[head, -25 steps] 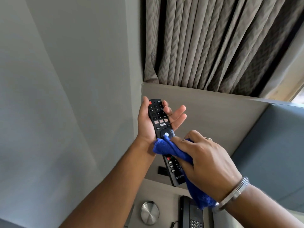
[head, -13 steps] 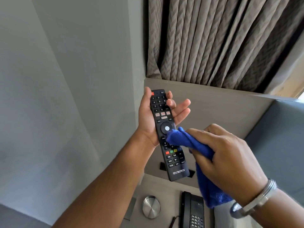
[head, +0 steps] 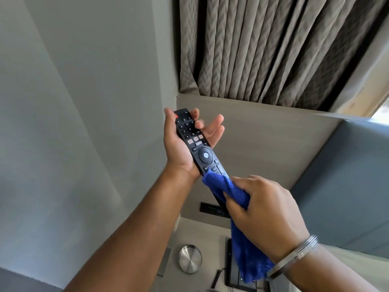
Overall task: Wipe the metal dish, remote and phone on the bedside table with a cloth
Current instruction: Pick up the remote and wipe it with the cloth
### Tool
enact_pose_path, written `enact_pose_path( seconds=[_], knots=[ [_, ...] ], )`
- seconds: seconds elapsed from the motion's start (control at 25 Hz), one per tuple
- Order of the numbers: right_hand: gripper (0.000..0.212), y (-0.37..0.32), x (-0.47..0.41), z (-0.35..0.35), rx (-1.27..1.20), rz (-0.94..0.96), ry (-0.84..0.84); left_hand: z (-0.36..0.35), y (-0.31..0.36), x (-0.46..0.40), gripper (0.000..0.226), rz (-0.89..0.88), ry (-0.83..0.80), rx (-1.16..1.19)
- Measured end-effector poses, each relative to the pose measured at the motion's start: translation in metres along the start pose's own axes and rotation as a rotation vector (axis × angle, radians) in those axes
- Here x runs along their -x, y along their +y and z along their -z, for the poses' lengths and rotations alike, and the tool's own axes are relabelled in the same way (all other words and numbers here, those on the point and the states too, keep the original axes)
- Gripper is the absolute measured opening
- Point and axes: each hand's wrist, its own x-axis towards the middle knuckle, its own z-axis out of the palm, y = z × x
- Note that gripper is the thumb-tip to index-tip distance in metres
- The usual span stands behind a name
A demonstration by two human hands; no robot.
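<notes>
My left hand (head: 179,148) holds a black remote (head: 194,142) up in the air, buttons facing me, thumb along its left edge and fingers behind it. My right hand (head: 263,209) grips a blue cloth (head: 227,188) wrapped over the remote's lower end, which is hidden. The cloth's tail hangs down past my wrist. Below, on the bedside table (head: 202,228), stands the round metal dish (head: 190,258). To its right lies the black phone (head: 233,275), mostly covered by the hanging cloth.
A grey wall fills the left side. Patterned curtains (head: 263,45) hang behind a wooden headboard panel (head: 263,140). A dark socket strip (head: 211,209) sits in the panel above the table. A blue-grey padded headboard (head: 347,186) is at the right.
My right hand has slid the cloth down the remote from the round centre button to its lower end, covering the bottom buttons and logo. The left hand has kept its grip on the remote.
</notes>
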Motion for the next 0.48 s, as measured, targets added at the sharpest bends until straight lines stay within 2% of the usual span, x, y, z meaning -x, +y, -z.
enact_pose_path(
  seconds=[0.12, 0.2, 0.36, 0.48],
  knots=[
    [0.011, 0.007, -0.001, 0.012, 0.124, 0.054, 0.047, 0.003, 0.004, -0.002, 0.061, 0.081, -0.031, 0.001],
    [0.014, 0.007, -0.005, 0.021, 0.191, 0.101, 0.107, 0.002, 0.004, -0.002, 0.061, 0.124, -0.046, -0.016],
    [0.029, 0.001, -0.010, 0.015, 0.384, 0.265, -0.007, -0.005, -0.002, 0.001, 0.060, 0.205, -0.068, -0.066],
    [0.027, 0.005, -0.014, 0.017, 0.469, 0.409, -0.018, -0.009, -0.003, 0.001, 0.061, 0.300, -0.034, -0.071]
  ],
)
